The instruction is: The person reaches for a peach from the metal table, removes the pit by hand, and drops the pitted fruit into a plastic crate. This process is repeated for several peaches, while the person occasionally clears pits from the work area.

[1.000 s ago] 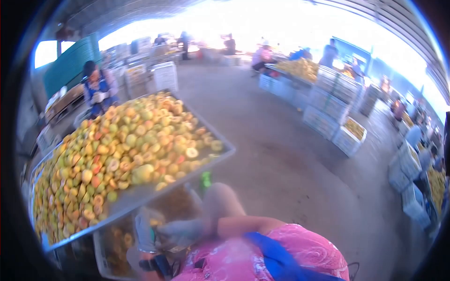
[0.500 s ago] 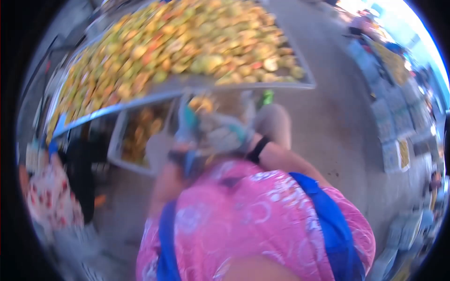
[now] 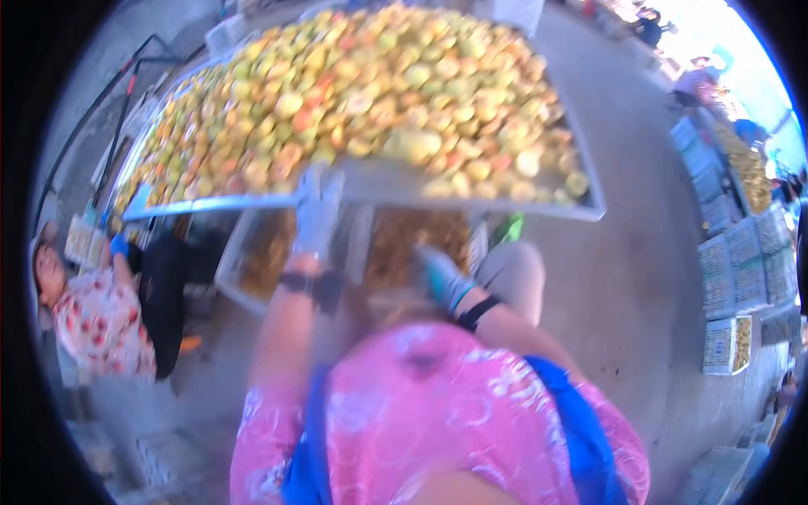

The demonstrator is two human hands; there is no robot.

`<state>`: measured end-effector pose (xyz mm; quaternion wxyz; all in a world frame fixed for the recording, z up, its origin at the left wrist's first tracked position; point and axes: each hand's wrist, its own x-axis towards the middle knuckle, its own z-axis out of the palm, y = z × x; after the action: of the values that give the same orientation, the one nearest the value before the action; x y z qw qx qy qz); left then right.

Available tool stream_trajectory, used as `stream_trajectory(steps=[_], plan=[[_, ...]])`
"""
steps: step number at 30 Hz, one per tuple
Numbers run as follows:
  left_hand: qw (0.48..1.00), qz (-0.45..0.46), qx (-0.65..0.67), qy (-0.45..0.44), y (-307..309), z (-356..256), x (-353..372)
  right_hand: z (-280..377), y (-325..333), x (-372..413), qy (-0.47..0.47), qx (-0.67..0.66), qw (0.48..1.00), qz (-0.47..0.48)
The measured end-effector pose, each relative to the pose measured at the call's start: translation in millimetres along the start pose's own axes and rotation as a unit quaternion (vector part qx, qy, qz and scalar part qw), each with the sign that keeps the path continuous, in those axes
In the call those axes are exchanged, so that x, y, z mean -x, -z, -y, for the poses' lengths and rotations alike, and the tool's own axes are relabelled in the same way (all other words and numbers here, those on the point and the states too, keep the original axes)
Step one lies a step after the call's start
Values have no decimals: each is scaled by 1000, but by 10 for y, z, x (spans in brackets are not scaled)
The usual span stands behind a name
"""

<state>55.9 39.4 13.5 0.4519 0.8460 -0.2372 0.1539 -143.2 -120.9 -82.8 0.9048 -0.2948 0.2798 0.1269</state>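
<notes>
My left hand [image 3: 316,215], in a pale glove, reaches over the front edge of a metal-rimmed table [image 3: 379,179] heaped with yellow-green and reddish peaches [image 3: 337,109], many of them apparently halved. Its fingers point forward, stretched out, with nothing seen in them; the closest fruit lies just beyond the fingertips. Lower down, my right hand [image 3: 439,275] wears a white and teal glove and hovers over a crate of brownish pieces [image 3: 412,240] between my knees. Motion smears its fingers, and I cannot tell what they hold.
A second crate [image 3: 261,252] with brownish contents stands under the table at left. Someone in a flowered top [image 3: 103,320] sits at far left. On the right, stacked crates [image 3: 732,269] line the floor, and another person [image 3: 697,84] works behind them.
My hands were together over the crate; now they are apart. The left has gone forward to the table edge, while the right stays low. The view has shifted, showing more of the table.
</notes>
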Motion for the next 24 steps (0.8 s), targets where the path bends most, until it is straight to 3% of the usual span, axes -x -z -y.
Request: stream_trajectory(steps=[1,2,3,4,5,6,7,9,10,12,15,18,21,23,24], plan=[[997,34,53,-42,-184,-47,-87,47,217,-97,-33,-15,982,186],[995,25,-15,-93,-394,-134,-175,-16,-32,-40,32,-64,996,54],[996,61,29,-53,-571,-255,-242,-29,22,-210,-45,-151,987,35],[991,66,-22,-110,-665,-362,-319,-41,4,-140,-3,-41,998,51],[990,59,-8,-128,-813,-457,-374,-208,200,-470,25,-17,997,75],[992,84,-2,-91,-958,-522,-419,-96,96,-233,-25,-21,998,51],[993,111,0,-50,-1065,-565,-472,-398,596,-959,26,72,991,109],[990,119,-50,-60,-1221,-669,-526,-620,1001,-1391,22,71,986,148],[984,133,-104,-60,-1266,-687,-532,-533,891,-1230,25,72,986,150],[984,124,-112,-65,-1328,-651,-543,-324,569,-637,82,167,980,66],[985,123,-104,-60,-1266,-664,-530,-530,841,-1069,70,163,980,89],[989,132,-55,-43,-1143,-658,-507,-25,9,11,2,136,990,37],[995,88,-30,-47,-1232,-426,-475,-542,868,-1211,71,157,980,98],[988,95,88,80,-1310,-238,-505,-491,813,-1152,55,115,988,83],[988,92,90,81,-1283,-197,-475,-410,772,-1099,41,73,994,68]])
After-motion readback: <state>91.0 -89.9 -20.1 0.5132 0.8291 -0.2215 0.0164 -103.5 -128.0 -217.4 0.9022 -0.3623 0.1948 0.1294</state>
